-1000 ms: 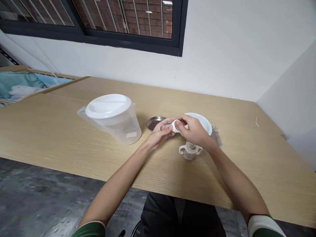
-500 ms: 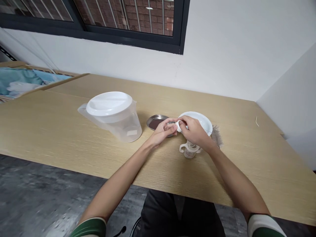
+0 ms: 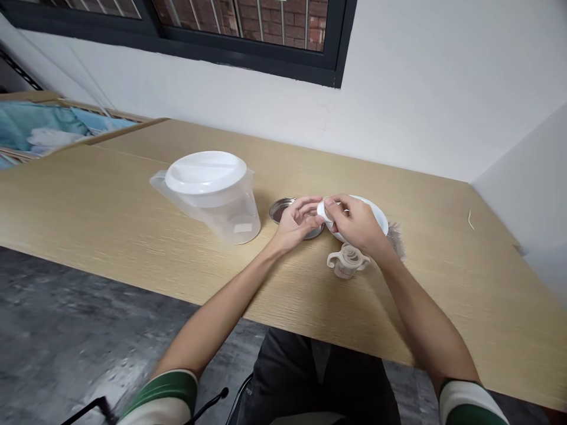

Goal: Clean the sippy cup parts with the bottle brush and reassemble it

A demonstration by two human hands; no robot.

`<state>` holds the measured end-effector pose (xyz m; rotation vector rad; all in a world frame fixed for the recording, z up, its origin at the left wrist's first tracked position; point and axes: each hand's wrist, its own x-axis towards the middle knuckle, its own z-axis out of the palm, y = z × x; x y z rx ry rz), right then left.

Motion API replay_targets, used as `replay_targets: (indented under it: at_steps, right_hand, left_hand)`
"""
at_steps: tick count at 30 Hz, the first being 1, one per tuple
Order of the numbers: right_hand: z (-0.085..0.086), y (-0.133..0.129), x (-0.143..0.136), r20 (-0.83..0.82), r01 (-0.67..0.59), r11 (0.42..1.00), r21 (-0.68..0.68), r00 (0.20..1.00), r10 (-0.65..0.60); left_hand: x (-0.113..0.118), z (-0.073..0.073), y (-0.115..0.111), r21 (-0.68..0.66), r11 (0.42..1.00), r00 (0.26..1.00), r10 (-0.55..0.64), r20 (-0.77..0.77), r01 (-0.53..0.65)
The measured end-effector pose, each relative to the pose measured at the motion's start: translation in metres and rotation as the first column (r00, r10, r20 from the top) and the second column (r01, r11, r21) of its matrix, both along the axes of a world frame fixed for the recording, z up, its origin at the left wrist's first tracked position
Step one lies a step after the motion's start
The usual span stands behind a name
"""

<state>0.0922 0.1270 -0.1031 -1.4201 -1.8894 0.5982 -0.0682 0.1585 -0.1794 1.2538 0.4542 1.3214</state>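
Note:
A small white piece [image 3: 323, 211] is between my two hands, over the gap between a round metal tin [image 3: 278, 208] and a white bowl [image 3: 378, 217]. My right hand [image 3: 352, 219] pinches it from the right. The fingers of my left hand [image 3: 299, 223] are spread and curved, with the thumb tip close by the piece's lower edge; whether they touch is hard to tell. Just below my right hand stands a small clear cup [image 3: 345, 267] with two beige handles. A bristle brush [image 3: 396, 240] lies to the right, partly behind my right wrist.
A large translucent pitcher [image 3: 221, 203] with a white lid stands left of the tin on the wooden table [image 3: 133, 218]. A short pale strip [image 3: 470, 220] lies at the far right. Beyond the table's left end are blue cloths [image 3: 39, 124].
The fingers of my left hand have opened away from the white piece, which stays in my right hand. The whole view has shifted slightly.

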Motion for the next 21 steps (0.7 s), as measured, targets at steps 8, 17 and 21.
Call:
replay_targets:
  at_steps: [8,17,21]
  right_hand:
    - [0.024,-0.005,0.028,-0.027,-0.168,0.986,0.019,0.985,0.168]
    - [0.036,-0.017,0.057,-0.546,-0.169,0.986,-0.006,0.827,0.138]
    - [0.015,-0.025,0.063,-0.483,-0.209,0.977,-0.029,0.859,0.17]
  left_hand:
    - [0.009,-0.001,-0.012,0.223,0.968,0.988,0.134,-0.072,-0.115]
    - [0.013,-0.008,-0.017,0.253,0.967,0.96,0.069,-0.271,0.002]
    - [0.025,-0.016,-0.024,0.189,0.98,0.916,0.02,-0.402,0.062]
